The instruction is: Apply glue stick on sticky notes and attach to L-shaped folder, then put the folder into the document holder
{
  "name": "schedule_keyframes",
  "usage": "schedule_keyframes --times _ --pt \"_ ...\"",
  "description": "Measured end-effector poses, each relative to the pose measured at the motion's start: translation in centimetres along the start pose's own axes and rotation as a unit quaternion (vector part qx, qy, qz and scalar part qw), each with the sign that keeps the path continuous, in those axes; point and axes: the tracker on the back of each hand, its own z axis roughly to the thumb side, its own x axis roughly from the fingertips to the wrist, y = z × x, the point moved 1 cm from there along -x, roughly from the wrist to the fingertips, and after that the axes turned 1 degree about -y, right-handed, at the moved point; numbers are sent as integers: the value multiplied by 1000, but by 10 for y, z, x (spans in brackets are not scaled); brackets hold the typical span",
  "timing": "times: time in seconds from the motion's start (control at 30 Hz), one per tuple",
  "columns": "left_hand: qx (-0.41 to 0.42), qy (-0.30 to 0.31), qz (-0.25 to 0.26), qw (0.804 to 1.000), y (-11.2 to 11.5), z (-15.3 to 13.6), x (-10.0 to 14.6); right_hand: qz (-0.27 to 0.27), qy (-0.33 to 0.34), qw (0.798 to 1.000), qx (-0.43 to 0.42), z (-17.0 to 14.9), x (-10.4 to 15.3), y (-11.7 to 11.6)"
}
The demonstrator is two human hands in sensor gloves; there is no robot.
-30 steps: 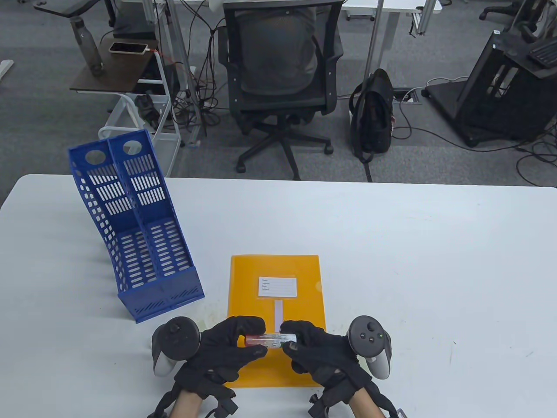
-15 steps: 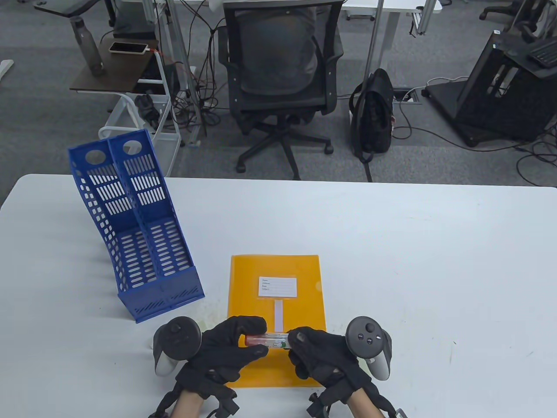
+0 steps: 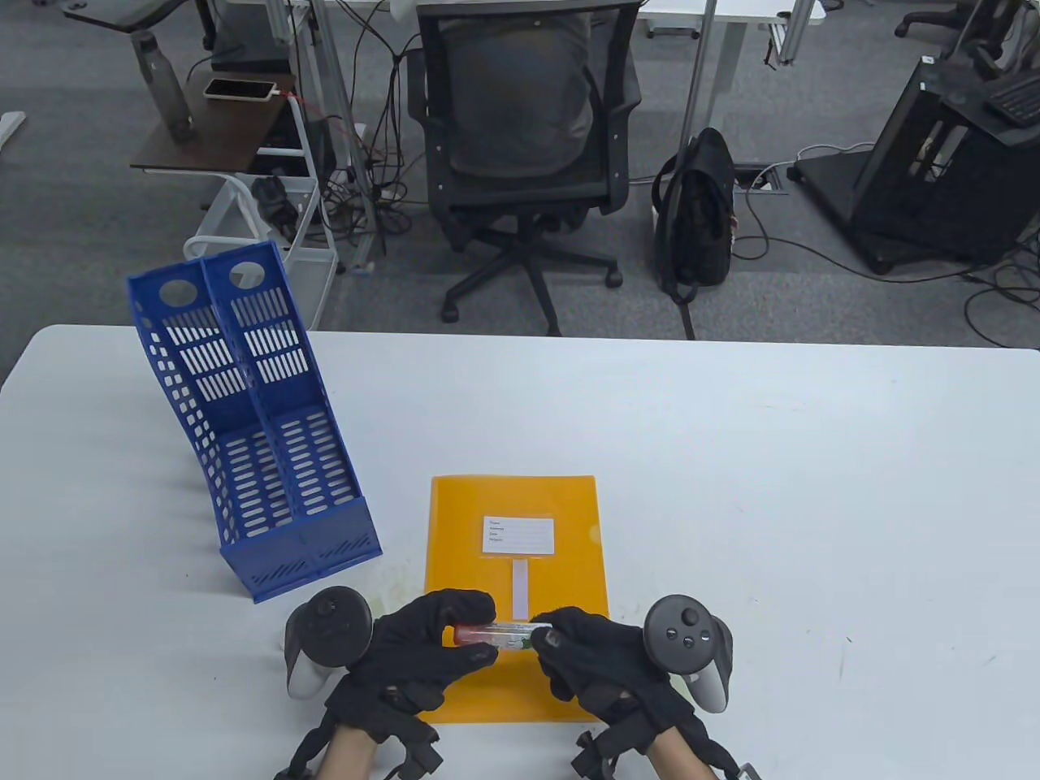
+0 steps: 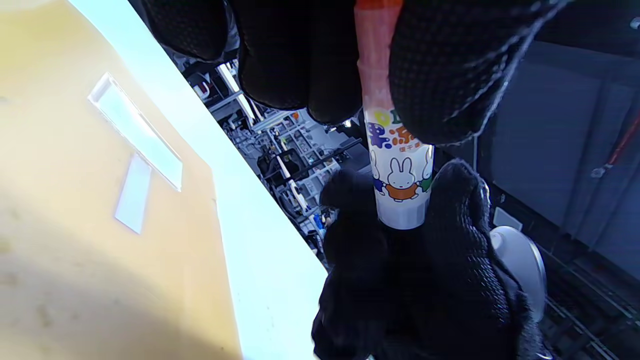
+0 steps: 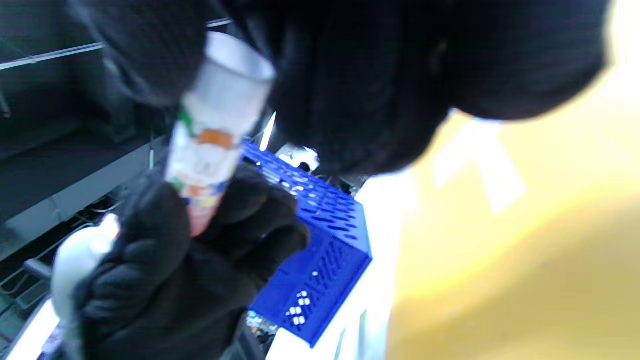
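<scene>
Two gloved hands hold one glue stick (image 3: pixel 502 633) between them, lying crosswise just above the near part of the orange folder (image 3: pixel 561 504). The left hand (image 3: pixel 422 650) pinches the red end between thumb and curled fingers; the right hand (image 3: pixel 601 658) grips the white end, fingers curled round it. Whether the cap is on, loose or off cannot be told: both ends are covered by glove fabric in all three views. The left wrist view shows the stick's printed label with a rabbit figure; the right wrist view is blurred, label unreadable.

Folder lies flat on the white table (image 3: pixel 812 487), directly under and beyond both hands; its near edge is partly hidden by the wrists. On it, just beyond the fingers, a narrow white sticky note (image 3: pixel 520 587), long side running away from the hands; its near end is hidden behind the glue stick. Beyond that, a white label (image 3: pixel 518 535) with lines of print too small to read.

Blue document holder (image 3: pixel 252 431) stands beyond and to the left of the left hand, near the folder's left edge but apart from it, two slots open upward, leaning away.

Table surface to the right of the right hand and beyond the folder is bare white up to the far edge. Faint smudges on the table just beyond the left hand's tracker (image 3: pixel 325 638)
</scene>
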Motion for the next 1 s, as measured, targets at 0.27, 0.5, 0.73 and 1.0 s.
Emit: schedule_keyframes --times 0.27,0.5,0.73,1.0 --pt "14 4 -11 1000 3 0 -2 -10 -15 1000 17 -3 1 1" --pt "-3 -5 -7 1000 2 -3 -1 2 2 1000 11 -1 -1 1" --pt "0 -5 -10 1000 3 -3 -2 -38 -4 999 15 -3 1 3" --pt "14 -5 -14 1000 3 -5 -2 -35 17 997 73 5 2 1"
